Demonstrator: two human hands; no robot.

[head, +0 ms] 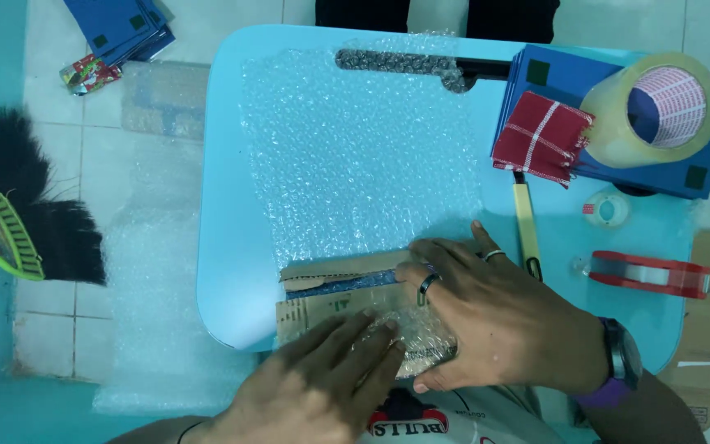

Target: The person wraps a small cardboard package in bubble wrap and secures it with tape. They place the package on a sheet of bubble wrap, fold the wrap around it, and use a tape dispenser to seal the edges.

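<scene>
One head-worn camera looks steeply down, close over the light-blue table (232, 247).

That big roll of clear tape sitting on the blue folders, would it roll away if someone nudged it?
Probably not easily: the large roll of clear packing tape appears to rest on its flat side atop the stack of blue folders, so a nudge would likely slide it. Tipped onto its rim, it could roll. It looks thick, so fairly heavy for its size.
</scene>
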